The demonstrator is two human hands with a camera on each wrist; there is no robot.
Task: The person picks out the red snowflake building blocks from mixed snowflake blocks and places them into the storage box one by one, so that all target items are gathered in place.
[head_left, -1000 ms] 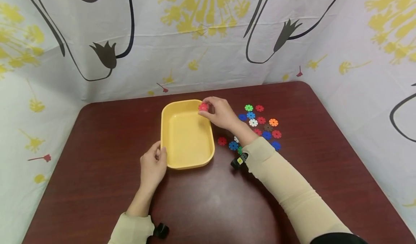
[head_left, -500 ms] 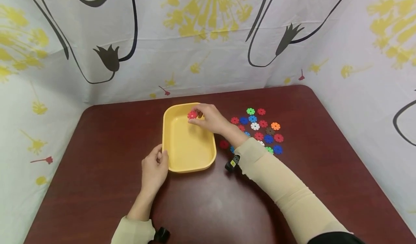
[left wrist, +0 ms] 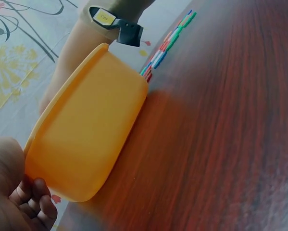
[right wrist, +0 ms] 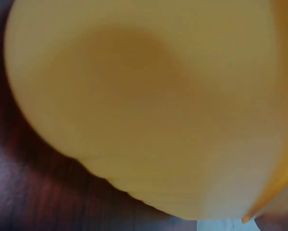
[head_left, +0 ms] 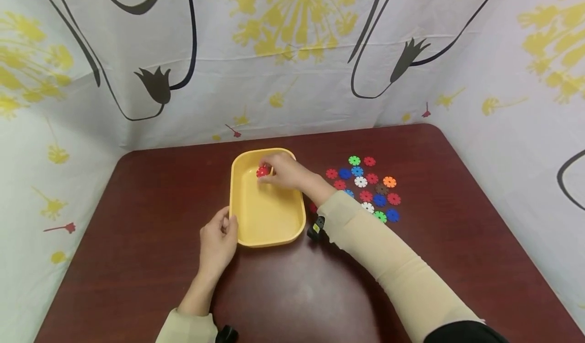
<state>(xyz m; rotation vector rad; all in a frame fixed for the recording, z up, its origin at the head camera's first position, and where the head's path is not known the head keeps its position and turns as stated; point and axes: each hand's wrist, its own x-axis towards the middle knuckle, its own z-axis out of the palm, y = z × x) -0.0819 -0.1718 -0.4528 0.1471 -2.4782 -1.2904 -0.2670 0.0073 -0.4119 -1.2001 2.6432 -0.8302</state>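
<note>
A yellow plastic tray (head_left: 269,226) lies on the dark red-brown table. My left hand (head_left: 218,239) grips its near-left edge, thumb at the rim; in the left wrist view the fingers (left wrist: 40,202) curl below that rim against the outer wall. Over the tray's far part, my right hand (head_left: 284,170) pinches a red notched plastic disc (head_left: 262,172) between thumb and fingers. Right of the tray lies a loose group of such discs in several colours, among them an orange disc (head_left: 389,181) and a white disc (head_left: 360,181). Blurred pale yellow fills most of the right wrist view.
The right forearm's beige sleeve (head_left: 365,241) reaches across beside the discs and hides some of them. A black wrist camera (head_left: 316,228) sits near the tray's right side. Patterned white cloth (head_left: 274,54) stands behind the table (head_left: 283,292) and along its sides.
My right hand has carried the red disc leftward and down, from the tray's far-right rim to over its inside. The left hand keeps its grip on the tray. The head view has shifted slightly.
</note>
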